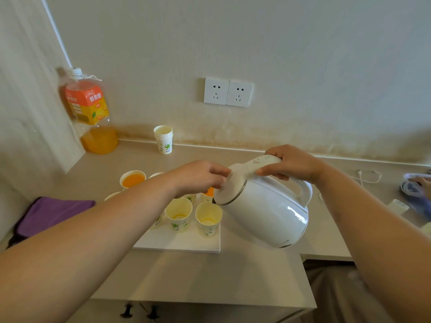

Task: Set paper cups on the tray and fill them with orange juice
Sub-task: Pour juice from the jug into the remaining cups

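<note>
The right hand is wrapped tight around the handle of a white kettle. The kettle is tipped to the left, and its spout hangs just over a paper cup at the front right of the tray. That cup has only a little juice at the bottom. The left hand rests on the kettle lid, with its fingers curled down on the lid.

The white tray sits on the worktop. Beside the front cup stands another cup with a little juice in it. At the back left of the tray a full cup shows bright orange juice. More cups stand on the tray, partly hidden by the left arm.

A big juice bottle stands in the far left corner by the wall. A stack of spare cups stands near it on the worktop. A purple cloth lies at the left.
</note>
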